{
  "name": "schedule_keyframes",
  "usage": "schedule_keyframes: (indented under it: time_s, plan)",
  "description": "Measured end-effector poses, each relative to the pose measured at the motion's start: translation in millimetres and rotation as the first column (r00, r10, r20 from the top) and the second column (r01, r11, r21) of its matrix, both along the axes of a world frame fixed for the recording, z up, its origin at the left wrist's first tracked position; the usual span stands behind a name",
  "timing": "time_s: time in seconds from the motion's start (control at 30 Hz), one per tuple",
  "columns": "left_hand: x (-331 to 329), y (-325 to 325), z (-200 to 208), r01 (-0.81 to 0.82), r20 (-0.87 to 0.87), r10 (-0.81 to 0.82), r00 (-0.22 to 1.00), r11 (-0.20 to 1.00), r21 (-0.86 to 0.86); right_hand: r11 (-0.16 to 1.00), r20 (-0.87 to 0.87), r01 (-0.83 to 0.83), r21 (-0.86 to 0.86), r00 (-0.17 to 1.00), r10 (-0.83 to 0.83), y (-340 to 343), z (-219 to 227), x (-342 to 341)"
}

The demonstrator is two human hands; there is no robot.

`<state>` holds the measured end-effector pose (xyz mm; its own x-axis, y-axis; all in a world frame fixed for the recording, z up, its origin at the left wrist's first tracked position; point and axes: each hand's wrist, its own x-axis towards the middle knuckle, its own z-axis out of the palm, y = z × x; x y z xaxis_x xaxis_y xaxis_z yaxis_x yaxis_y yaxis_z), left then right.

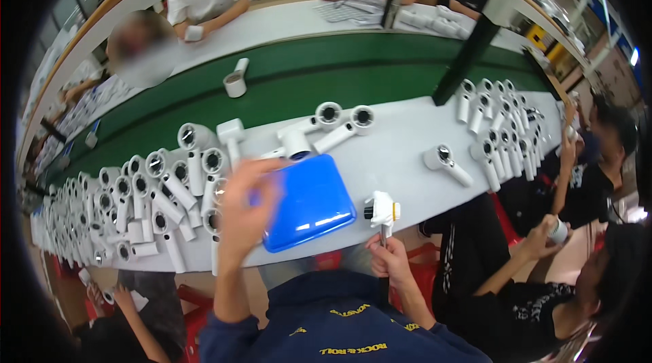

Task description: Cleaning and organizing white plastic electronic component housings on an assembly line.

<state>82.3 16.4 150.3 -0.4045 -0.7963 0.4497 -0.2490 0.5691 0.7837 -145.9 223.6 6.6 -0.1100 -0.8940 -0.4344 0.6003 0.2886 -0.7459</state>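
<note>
My left hand [246,203] is raised over the left edge of a glossy blue plastic tray [309,203]. It is blurred, with thumb and fingers apart and nothing visible between them. Low at the table's front edge, my right hand [389,259] is closed round the thin grey stem of a white part [384,209]. This part stands upright above my fist, with a black piece on its left and a yellow ring on its right. Its exact kind I cannot make out. Behind the tray lie white hair-dryer-shaped housings [297,143] with round open heads.
Many white housings [139,190] crowd the table's left side; another cluster [502,125] stands at the right. A single housing [448,163] lies near the right-hand cluster. Beyond runs a green conveyor belt [380,61] carrying one housing [235,81]. A dark post [468,57] rises there. Co-workers sit around.
</note>
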Motion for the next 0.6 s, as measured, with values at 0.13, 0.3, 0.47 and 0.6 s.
schedule_keyframes:
  time_s: [0.13,0.3,0.47,0.6]
  plan:
    - [-199.0,11.5,-28.1,0.713,0.254,-0.697,0.671,0.7,0.04,0.976,0.0,0.212,0.04,0.977,-0.213,37.7,0.8,-2.9]
    - [-350.6,62.9,-110.9,0.684,0.504,-0.604,0.617,0.729,0.036,0.894,-0.017,0.447,-0.038,0.894,-0.448,75.1,2.5,-21.1]
    - [-354.2,82.2,-118.4,0.489,0.509,-0.43,0.746,0.872,0.019,0.812,-0.051,0.579,-0.071,0.811,-0.583,114.2,6.4,-29.9]
    - [-348.5,72.2,-110.0,0.442,0.482,-0.385,0.787,0.897,-0.006,0.795,-0.028,0.601,-0.081,0.796,-0.605,111.4,9.5,-40.3]
